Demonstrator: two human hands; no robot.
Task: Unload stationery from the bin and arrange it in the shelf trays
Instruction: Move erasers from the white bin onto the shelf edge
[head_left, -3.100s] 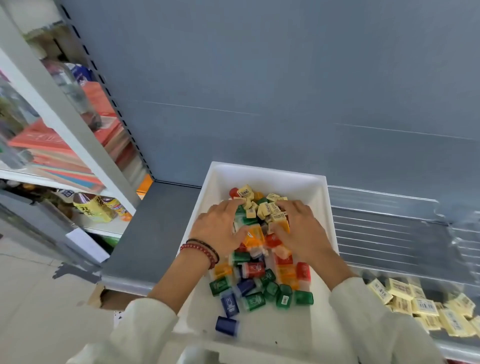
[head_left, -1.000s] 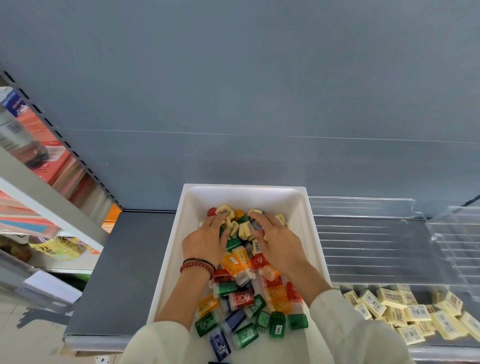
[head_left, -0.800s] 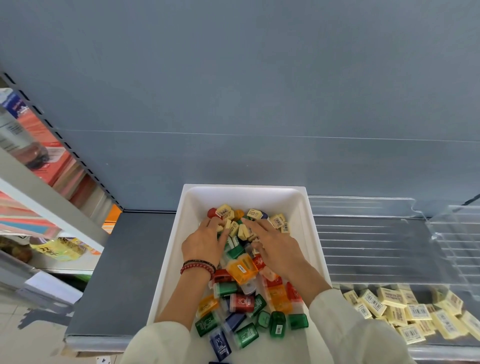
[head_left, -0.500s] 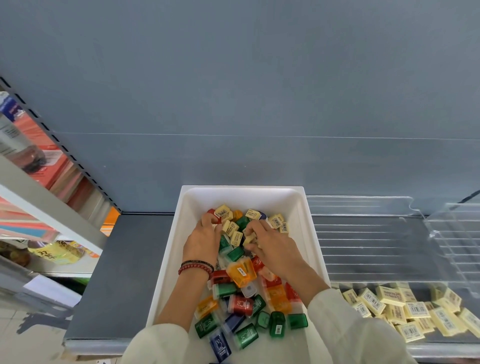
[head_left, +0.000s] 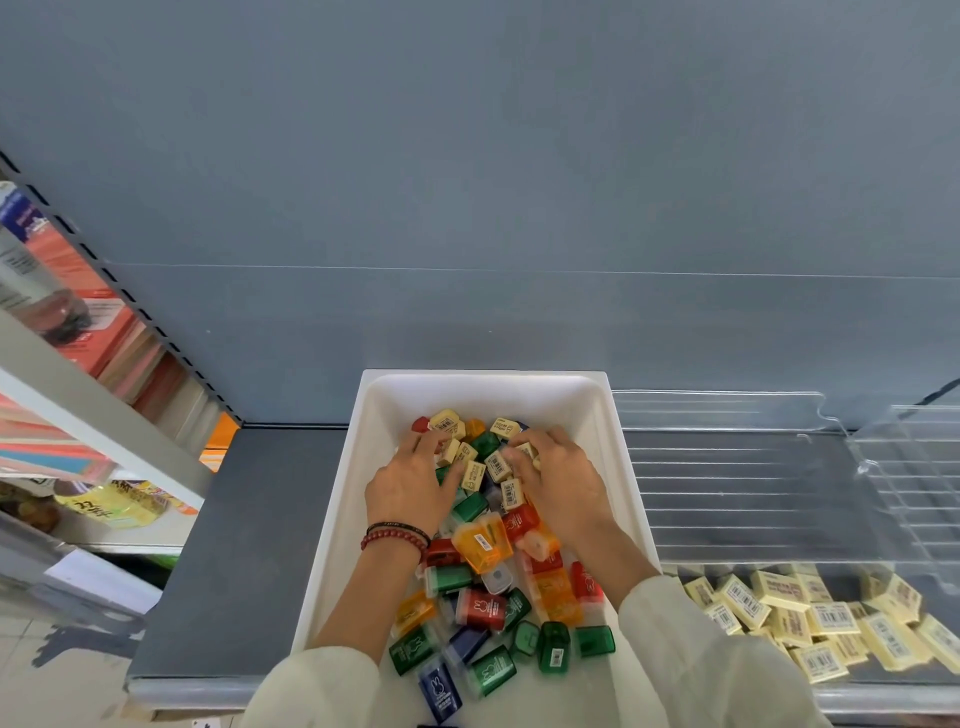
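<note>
A white bin (head_left: 618, 447) stands on the grey shelf, filled with coloured plastic sharpeners (head_left: 483, 608) and small cream erasers (head_left: 475, 474) with barcode labels. Both hands are inside the bin over the eraser pile at its far end. My left hand (head_left: 410, 491), with bead bracelets at the wrist, has its fingers curled into the erasers. My right hand (head_left: 561, 480) has its fingers curled round several erasers. What lies under the palms is hidden.
A clear ribbed shelf tray (head_left: 753, 483) sits right of the bin, with several cream erasers (head_left: 810, 629) lying at its front. Bare grey shelf (head_left: 249, 545) lies to the left. A neighbouring rack at far left holds notebooks (head_left: 104, 332).
Over the last three seconds both hands slid toward the bin's far end and drew together over the erasers, fingers curling in. The view tilted upward slightly.
</note>
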